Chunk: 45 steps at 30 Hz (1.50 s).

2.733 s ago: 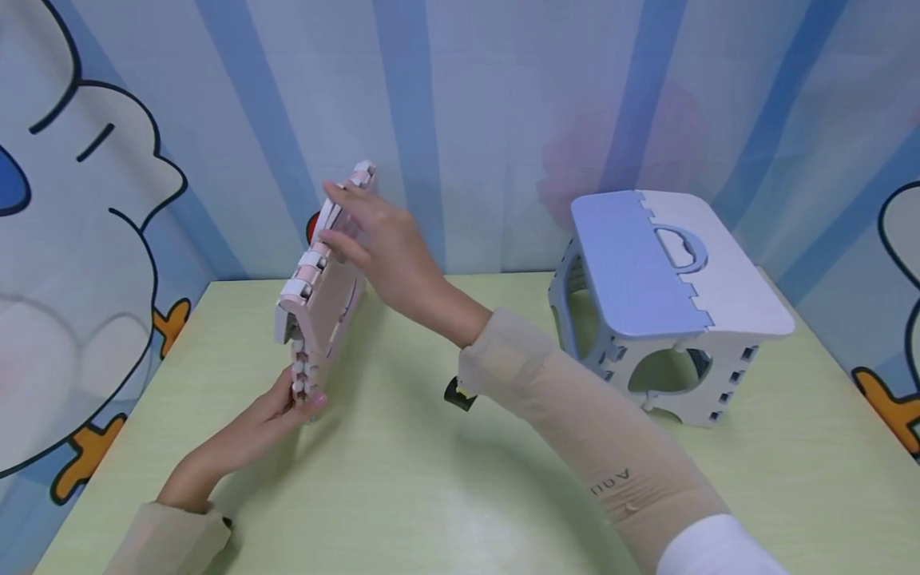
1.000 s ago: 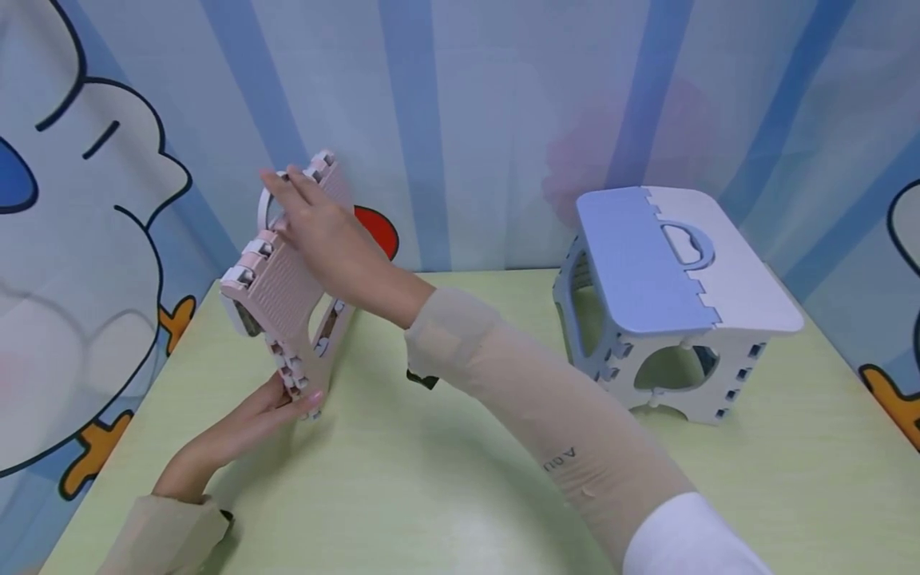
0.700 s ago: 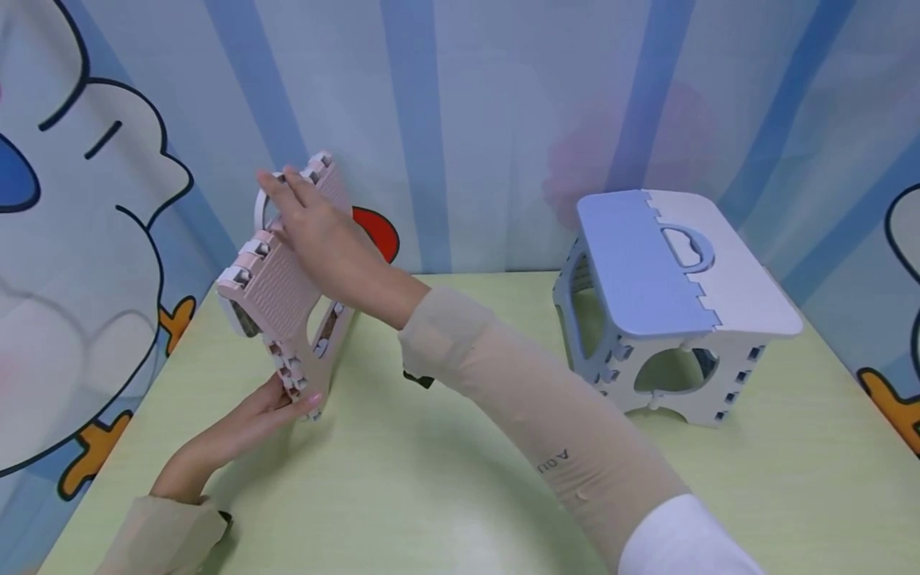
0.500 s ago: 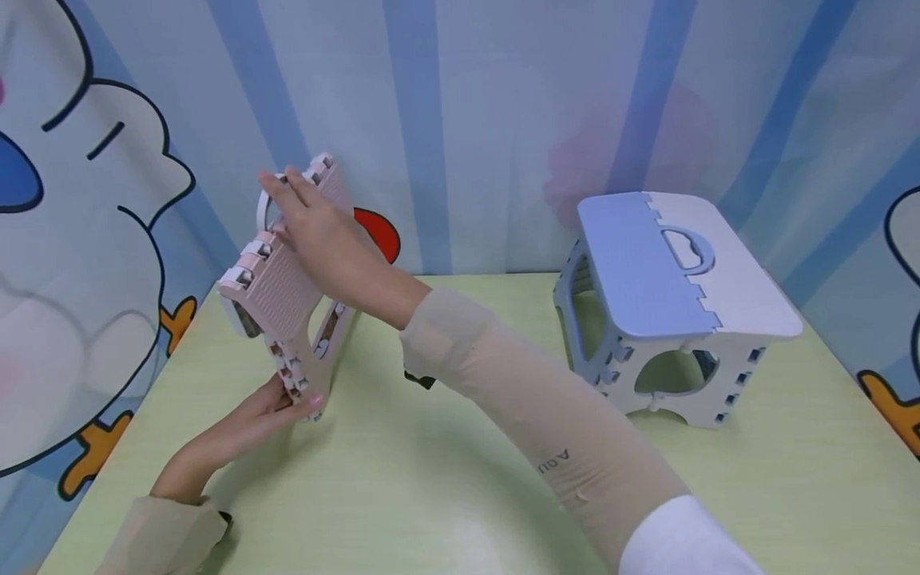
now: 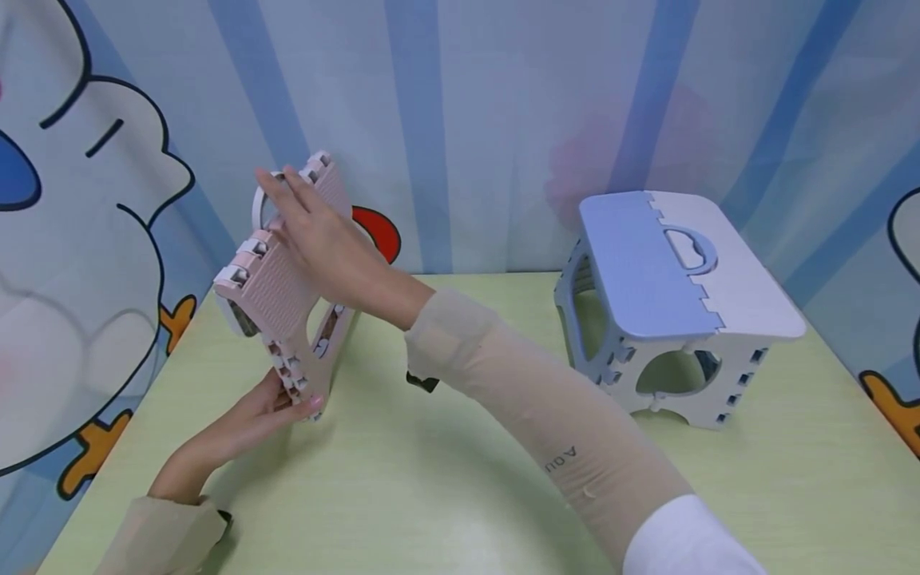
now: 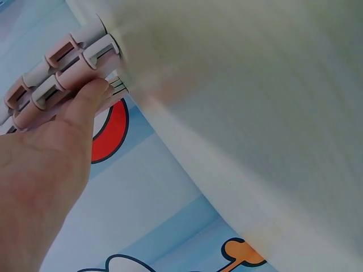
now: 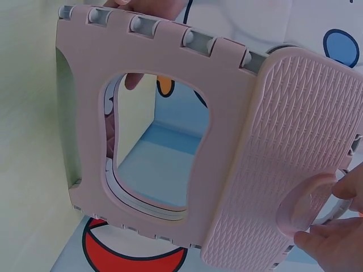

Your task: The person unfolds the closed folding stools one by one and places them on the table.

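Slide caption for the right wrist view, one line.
Right hand at the handle of a pink folding stool, left hand on its notched edge.

The pink stool (image 5: 279,297) has tipped left, and its ridged face (image 7: 295,107), nearly edge-on before, now shows broadly. The right hand (image 5: 327,247) has shifted left with it. The opening in its leg panel (image 7: 227,119) looks wider. A red patch on the backdrop (image 5: 489,144), earlier peeking out left of the stool, appears at right.
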Motion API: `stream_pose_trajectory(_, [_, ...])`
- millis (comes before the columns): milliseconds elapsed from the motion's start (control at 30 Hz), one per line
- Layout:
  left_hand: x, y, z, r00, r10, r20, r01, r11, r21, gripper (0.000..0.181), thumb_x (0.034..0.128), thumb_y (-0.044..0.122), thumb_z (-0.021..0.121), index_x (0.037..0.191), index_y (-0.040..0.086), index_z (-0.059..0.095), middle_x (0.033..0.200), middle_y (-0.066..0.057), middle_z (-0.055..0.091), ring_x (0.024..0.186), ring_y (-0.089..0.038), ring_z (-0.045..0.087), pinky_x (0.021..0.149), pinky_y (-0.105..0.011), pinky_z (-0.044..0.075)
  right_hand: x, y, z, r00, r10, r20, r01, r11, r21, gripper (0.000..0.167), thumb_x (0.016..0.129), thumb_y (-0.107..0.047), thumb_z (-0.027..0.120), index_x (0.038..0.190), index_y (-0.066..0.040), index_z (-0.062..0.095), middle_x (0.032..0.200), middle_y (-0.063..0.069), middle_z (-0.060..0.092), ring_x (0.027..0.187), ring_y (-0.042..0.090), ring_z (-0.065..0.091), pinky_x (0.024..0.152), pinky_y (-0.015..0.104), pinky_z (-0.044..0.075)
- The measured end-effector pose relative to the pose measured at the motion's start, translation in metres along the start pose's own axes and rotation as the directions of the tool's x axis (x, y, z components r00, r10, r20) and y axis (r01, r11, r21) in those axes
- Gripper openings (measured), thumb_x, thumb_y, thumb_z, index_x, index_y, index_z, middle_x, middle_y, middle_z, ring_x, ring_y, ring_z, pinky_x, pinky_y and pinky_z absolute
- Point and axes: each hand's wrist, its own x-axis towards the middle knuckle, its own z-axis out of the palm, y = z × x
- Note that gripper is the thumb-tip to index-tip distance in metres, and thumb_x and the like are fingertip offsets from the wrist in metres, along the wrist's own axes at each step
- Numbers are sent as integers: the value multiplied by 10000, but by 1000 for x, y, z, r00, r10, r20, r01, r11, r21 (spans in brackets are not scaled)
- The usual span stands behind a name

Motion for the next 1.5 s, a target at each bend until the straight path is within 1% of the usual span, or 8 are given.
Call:
stream_pose_trajectory(333, [0, 4, 1, 996, 59, -62, -58, 998, 17, 901, 1018, 198, 588, 1600, 179, -100, 1605, -283, 101, 1400, -554, 239, 1042, -666, 317, -5, 5, 3, 1000, 4, -30, -2, 998, 67, 643, 1089, -288, 375, 1617, -200, 18, 1670, 15, 26, 1486, 54, 111, 609, 172, 454])
stream_pose_trajectory(433, [0, 6, 2, 993, 66, -101, -62, 997, 38, 894, 1010, 200, 605, 1606, 161, -60, 1601, -276, 136, 1397, -546, 257, 1042, -665, 317, -9, 8, 5, 999, 21, -50, -15, 993, 119, 652, 1088, -268, 379, 1616, -182, 5, 1669, -16, 25, 1458, 41, 214, 666, 157, 464])
stream_pose_trajectory(533, [0, 9, 2, 987, 70, -142, -64, 997, 48, 865, 1005, 190, 615, 1607, 121, -2, 1589, -266, 188, 1394, -523, 287, 1050, -648, 319, -13, 13, 7, 996, 39, -79, -25, 985, 173, 635, 1080, -224, 394, 1615, -147, 59, 1664, -18, 101, 1045, 71, 581, 644, 170, 466])
stream_pose_trajectory(633, [-1, 13, 1, 981, 64, -183, -55, 997, 51, 824, 1006, 186, 612, 1599, 71, 52, 1574, -267, 239, 1385, -503, 322, 1054, -620, 329, -17, 19, 10, 991, 24, -129, 1, 981, 192, 596, 1060, -157, 425, 1595, -89, 172, 1623, 47, 248, 640, 150, 487, 598, 198, 458])
stream_pose_trajectory(800, [-2, 18, -2, 972, 13, -235, -10, 1000, 15, 769, 1024, 242, 570, 1590, 36, 91, 1570, -262, 266, 1376, -482, 348, 1058, -550, 374, -23, 30, 16, 985, 33, -172, 3, 979, 204, 537, 1038, -125, 468, 1535, -4, 305, 1523, 123, 402, 876, 143, 574, 819, 151, 484])
stream_pose_trajectory(1033, [-3, 16, -4, 955, 71, -287, -90, 994, -55, 638, 1061, 205, 486, 1602, 96, 166, 1596, -185, 276, 1415, -414, 324, 944, -124, 406, -33, 38, 28, 971, 90, -223, -29, 964, 263, 419, 1034, -115, 483, 1426, 33, 458, 1362, 156, 542, 871, 160, 582, 789, 165, 477])
stream_pose_trajectory(1267, [-4, 16, -3, 940, 138, -310, -179, 978, -108, 534, 1089, 210, 410, 1575, 57, 251, 1521, -105, 388, 1272, -33, 448, 953, -115, 407, -45, 38, 48, 959, 184, -215, -82, 907, 412, 296, 1021, -91, 517, 1286, 27, 573, 1179, 121, 633, 1032, 164, 583, 874, 154, 481])
stream_pose_trajectory(1500, [-3, 15, -2, 937, 169, -304, -233, 954, -187, 509, 1103, 234, 344, 1582, 90, 253, 1488, 22, 429, 1317, -56, 410, 983, -124, 396, -56, 35, 69, 969, 206, -138, -110, 856, 506, 278, 996, -46, 507, 1255, 17, 587, 1136, 95, 636, 983, 131, 573, 849, 132, 472])
